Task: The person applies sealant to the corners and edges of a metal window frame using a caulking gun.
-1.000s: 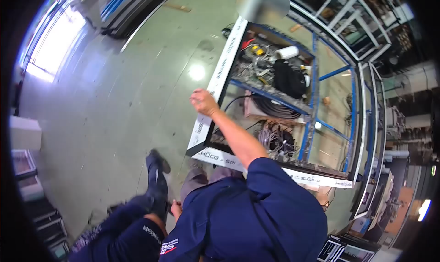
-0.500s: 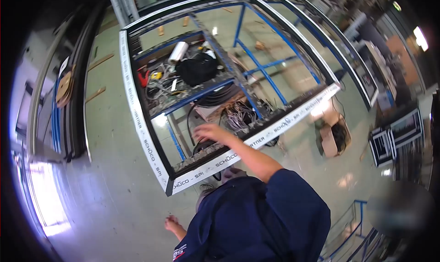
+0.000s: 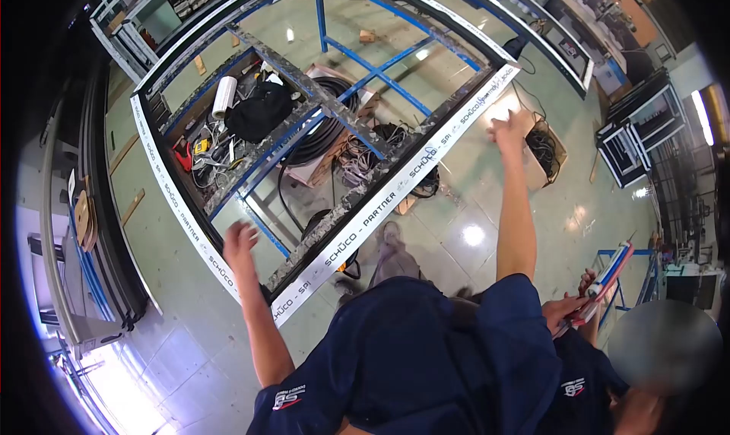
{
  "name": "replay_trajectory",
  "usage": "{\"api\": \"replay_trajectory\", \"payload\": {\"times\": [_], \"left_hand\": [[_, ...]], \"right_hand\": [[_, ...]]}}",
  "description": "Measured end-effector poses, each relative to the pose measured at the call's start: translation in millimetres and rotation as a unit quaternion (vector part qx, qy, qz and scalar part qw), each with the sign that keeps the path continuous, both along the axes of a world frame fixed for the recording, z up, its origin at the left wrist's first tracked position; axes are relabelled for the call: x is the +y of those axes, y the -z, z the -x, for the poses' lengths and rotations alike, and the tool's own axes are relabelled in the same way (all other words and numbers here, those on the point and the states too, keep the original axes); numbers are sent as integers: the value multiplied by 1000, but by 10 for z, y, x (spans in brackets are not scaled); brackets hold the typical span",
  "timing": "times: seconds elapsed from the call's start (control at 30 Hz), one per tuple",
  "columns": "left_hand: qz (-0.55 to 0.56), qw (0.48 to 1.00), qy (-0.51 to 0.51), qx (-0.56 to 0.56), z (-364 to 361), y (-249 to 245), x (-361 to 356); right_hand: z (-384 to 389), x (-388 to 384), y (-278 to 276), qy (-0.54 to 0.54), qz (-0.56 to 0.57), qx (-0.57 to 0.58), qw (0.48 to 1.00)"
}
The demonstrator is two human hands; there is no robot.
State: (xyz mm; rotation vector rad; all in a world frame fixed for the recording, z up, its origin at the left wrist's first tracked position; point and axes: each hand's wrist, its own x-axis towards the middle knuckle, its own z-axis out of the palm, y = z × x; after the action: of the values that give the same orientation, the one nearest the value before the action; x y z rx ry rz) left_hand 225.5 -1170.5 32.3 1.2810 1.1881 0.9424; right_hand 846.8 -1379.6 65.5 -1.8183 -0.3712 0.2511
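A large metal window frame (image 3: 378, 204) with white SCHÜCO protective tape lies flat on a blue steel stand (image 3: 372, 70). My left hand (image 3: 239, 242) hovers over the frame's near-left corner, fingers loosely apart, holding nothing. My right hand (image 3: 507, 128) is stretched out near the right end of the same taped rail, just off it, blurred, with nothing seen in it. Both arms reach out from my navy shirt.
Under the frame lie a black bag (image 3: 258, 112), a white roll (image 3: 224, 96), coiled black cable (image 3: 323, 134) and small tools (image 3: 192, 152). A cardboard box of cables (image 3: 544, 150) stands on the floor. At lower right another person's hand (image 3: 566, 311) holds a red-and-white tool (image 3: 610, 274).
The view has swung round the frame. My right hand moved from the near rail's middle to its right end, and my left hand rose to the left corner. A second person has appeared at lower right.
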Motion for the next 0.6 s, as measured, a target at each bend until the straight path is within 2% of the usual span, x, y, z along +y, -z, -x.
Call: {"api": "replay_trajectory", "payload": {"times": [0.03,0.13,0.17,0.23,0.33,0.43,0.47,0.5,0.57,0.6], "left_hand": [[48,998,30,16,-386,-28,26],[147,984,98,4,-1377,475,285],[188,977,97,-1,-1729,697,403],[237,970,55,31,-2465,1089,643],[278,957,-22,81,-3464,1577,973],[358,928,-81,61,-4134,1957,1150],[294,941,-136,98,-4334,2093,1174],[295,935,-165,111,-4436,2212,1166],[290,921,-220,138,-4583,2255,1182],[304,923,-208,110,-4672,1844,1096]], "right_hand": [[-175,53,6,-17,-39,-43,998],[-1129,159,289,17,159,-120,980],[-1279,218,341,-55,196,18,979],[-1386,466,205,-119,171,80,975],[-1937,624,459,-74,159,55,983],[-2382,675,586,-81,228,93,966],[-2562,683,590,-103,247,102,958],[-2699,696,621,-96,244,90,961],[-2934,719,715,-78,234,69,967],[-3020,790,660,-83,278,50,956]]}}
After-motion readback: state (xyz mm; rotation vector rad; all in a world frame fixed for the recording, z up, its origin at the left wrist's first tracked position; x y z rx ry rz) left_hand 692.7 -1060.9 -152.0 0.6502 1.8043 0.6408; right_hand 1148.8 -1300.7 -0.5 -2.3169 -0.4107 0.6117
